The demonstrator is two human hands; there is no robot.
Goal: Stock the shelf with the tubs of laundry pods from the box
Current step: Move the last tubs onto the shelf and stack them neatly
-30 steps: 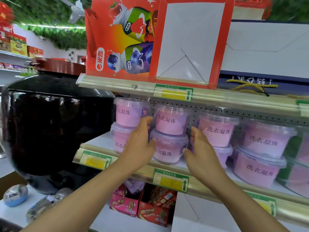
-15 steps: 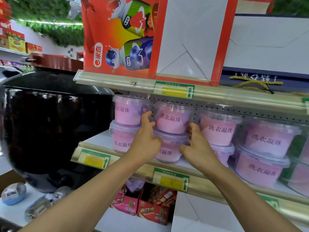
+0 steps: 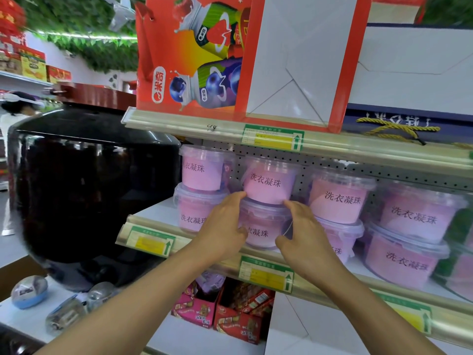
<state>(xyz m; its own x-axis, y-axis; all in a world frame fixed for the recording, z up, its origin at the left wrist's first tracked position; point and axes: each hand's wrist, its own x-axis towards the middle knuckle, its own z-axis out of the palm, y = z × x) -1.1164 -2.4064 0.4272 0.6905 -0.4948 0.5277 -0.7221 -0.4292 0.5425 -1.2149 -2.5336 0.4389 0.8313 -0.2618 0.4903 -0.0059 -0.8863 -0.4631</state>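
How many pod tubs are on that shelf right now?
8 clearly: four stacks of two. Far-left top and bottom; second top and bottom, between the left hand and right hand; third; fourth. More may sit cut off at right.

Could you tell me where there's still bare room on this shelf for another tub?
Bare white shelf shows left of the leftmost tub stack, beside the black jar. Rightward, the two-high stacks crowd together, nearly reaching the upper shelf.
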